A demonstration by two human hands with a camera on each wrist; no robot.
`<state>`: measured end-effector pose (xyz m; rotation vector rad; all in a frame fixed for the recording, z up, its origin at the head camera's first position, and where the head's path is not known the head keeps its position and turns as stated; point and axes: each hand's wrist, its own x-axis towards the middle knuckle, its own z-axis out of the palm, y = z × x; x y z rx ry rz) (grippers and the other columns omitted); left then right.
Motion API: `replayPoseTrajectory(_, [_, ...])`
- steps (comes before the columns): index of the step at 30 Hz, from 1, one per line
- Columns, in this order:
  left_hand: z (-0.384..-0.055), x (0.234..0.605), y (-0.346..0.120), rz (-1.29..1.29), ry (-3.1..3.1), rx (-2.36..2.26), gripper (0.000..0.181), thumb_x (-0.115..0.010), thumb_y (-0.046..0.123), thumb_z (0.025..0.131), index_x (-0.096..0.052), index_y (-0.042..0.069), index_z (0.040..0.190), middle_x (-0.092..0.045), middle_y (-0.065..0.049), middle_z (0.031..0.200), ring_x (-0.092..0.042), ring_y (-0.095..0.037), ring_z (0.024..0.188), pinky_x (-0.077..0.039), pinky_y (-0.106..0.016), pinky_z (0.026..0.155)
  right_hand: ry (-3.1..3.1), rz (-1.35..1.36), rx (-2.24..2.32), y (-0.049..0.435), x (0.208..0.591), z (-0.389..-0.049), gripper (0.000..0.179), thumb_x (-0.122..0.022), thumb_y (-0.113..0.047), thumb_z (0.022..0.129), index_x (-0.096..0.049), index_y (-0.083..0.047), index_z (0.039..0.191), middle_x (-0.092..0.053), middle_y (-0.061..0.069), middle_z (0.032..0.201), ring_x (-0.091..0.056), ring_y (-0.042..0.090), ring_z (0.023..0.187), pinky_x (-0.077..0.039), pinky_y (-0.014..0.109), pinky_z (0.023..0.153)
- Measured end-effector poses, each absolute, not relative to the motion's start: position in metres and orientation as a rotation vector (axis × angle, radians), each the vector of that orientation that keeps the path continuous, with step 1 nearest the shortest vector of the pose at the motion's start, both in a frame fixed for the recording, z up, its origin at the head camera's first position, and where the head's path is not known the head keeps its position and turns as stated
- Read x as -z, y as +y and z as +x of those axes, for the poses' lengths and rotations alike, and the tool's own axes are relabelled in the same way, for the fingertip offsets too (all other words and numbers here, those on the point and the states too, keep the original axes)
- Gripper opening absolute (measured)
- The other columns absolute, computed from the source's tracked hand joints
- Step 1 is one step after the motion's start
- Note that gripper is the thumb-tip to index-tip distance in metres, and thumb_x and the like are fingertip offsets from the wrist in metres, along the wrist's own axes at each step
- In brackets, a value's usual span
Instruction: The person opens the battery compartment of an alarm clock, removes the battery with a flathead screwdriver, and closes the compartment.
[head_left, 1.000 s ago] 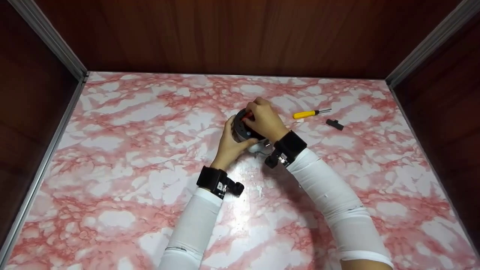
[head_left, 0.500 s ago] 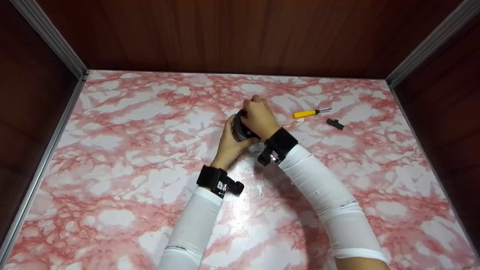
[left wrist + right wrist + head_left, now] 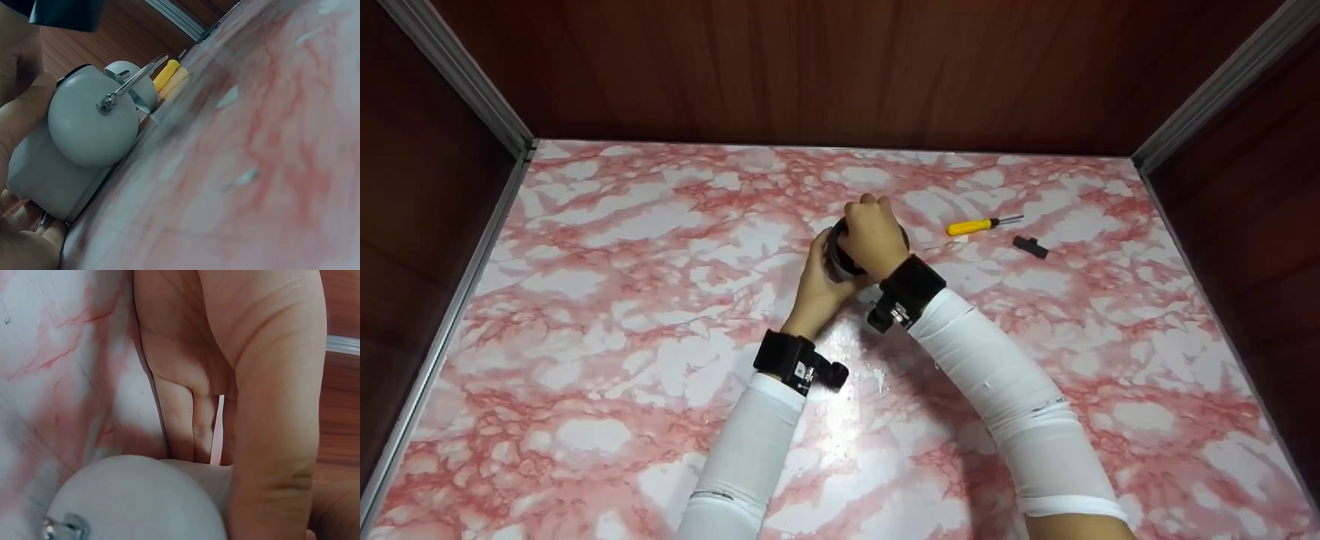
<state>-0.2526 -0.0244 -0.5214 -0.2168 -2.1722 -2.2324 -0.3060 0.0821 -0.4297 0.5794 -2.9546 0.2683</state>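
My left hand (image 3: 816, 291) grips a twin-bell alarm clock (image 3: 42, 169) by its sides, with the dark back turned up. In the left wrist view its white bell (image 3: 93, 121), with a metal rod beside it, faces the camera, and a second bell (image 3: 147, 93) shows behind. My right hand (image 3: 876, 238) lies over the clock's back, thumb and fingers bent down toward it. The right fingertips, and whatever is between them, are hidden. The right wrist view shows the thumb (image 3: 275, 439) close above a white bell (image 3: 138, 503).
A yellow-handled screwdriver (image 3: 971, 226) lies to the right of the clock. Beyond it is a small dark cover-like piece (image 3: 1030, 247) with a tab. Brown wooden panels (image 3: 840, 75) wall the marbled red and white tabletop (image 3: 660, 300) at the back and sides.
My right hand has moved slightly left and turned over the clock's back. The red piece it held there a second ago is hidden from sight. My left hand stays in place.
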Motion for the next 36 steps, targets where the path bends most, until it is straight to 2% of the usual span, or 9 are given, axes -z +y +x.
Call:
replayPoseTrajectory(7, [-0.253, 0.522, -0.024, -0.209, -2.165, 2.224, 0.098, -0.084, 0.006, 0.08, -0.024, 0.005, 0.157, -0.041, -0.015, 0.155, -0.043, -0.025, 0.141, -0.034, -0.028, 0.115, -2.965, 0.511, -0.326, 0.081, 0.431, -0.306, 0.019, -0.069, -0.009, 0.084, -0.071, 0.006, 0.095, -0.068, 0.023, 0.099, -0.059, 0.043, 0.096, -0.049, 0.046, 0.09])
replayPoseTrajectory(21, [-0.253, 0.522, -0.023, -0.199, -2.137, 2.262, 0.098, -0.082, 0.001, 0.078, -0.025, 0.005, 0.157, -0.037, -0.016, 0.158, -0.041, -0.027, 0.143, -0.033, -0.029, 0.117, -2.945, 0.527, -0.319, 0.084, 0.433, -0.306, 0.018, -0.069, -0.009, 0.083, -0.072, 0.005, 0.092, -0.068, 0.022, 0.097, -0.059, 0.042, 0.094, -0.048, 0.046, 0.089])
replayPoseTrajectory(28, [-0.253, 0.521, -0.024, -0.188, -2.146, 2.285, 0.1, -0.085, 0.008, 0.079, -0.023, 0.008, 0.157, -0.037, -0.014, 0.158, -0.042, -0.024, 0.142, -0.035, -0.026, 0.115, -2.894, 0.605, -0.282, 0.087, 0.434, -0.308, 0.014, -0.071, -0.01, 0.083, -0.071, 0.004, 0.084, -0.07, 0.018, 0.087, -0.062, 0.035, 0.089, -0.044, 0.048, 0.09])
replayPoseTrajectory(36, [-0.252, 0.52, -0.021, -0.196, -2.06, 2.391, 0.101, -0.09, 0.012, 0.077, -0.027, 0.015, 0.156, -0.044, -0.007, 0.153, -0.047, -0.019, 0.138, -0.037, -0.026, 0.113, -2.821, 0.642, -0.398, 0.097, 0.435, -0.308, 0.014, -0.069, -0.007, 0.081, -0.066, 0.003, 0.071, -0.066, 0.017, 0.076, -0.061, 0.036, 0.085, -0.044, 0.05, 0.088])
